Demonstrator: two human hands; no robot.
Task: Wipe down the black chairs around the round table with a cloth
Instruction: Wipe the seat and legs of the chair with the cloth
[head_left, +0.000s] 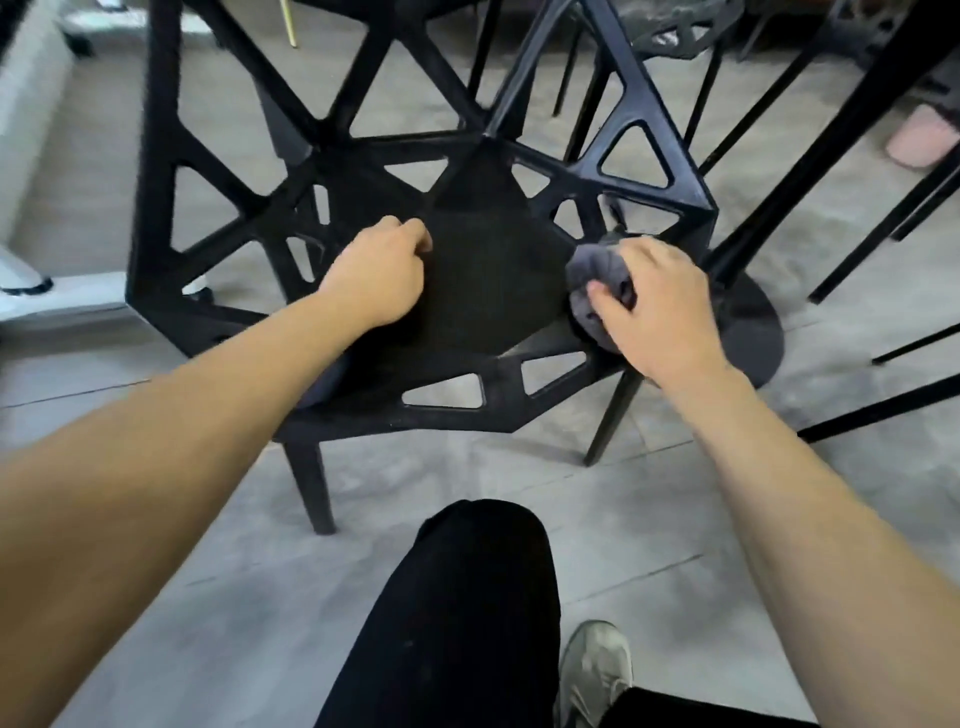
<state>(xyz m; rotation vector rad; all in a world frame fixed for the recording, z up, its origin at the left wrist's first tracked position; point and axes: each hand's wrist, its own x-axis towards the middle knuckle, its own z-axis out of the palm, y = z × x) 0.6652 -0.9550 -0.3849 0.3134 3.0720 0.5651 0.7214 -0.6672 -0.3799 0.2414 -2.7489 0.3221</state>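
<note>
Mid-wipe on near chair (483, 270): right hand (660, 312) clutching bunched cloth (592, 280) at seat's right edge, left hand (379, 275) curled on seat. Other chair (675, 36) behind probably pending.

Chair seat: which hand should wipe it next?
Right. The right hand already grips the cloth on the seat; the left hand only holds the chair.

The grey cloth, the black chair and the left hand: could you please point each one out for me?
grey cloth (597, 291), head view, on the bunched fabric beside the right hand (660, 312) gripping it.
black chair (488, 280), head view, on the solid seat panel.
left hand (379, 275), head view, on the back of the hand.
</note>
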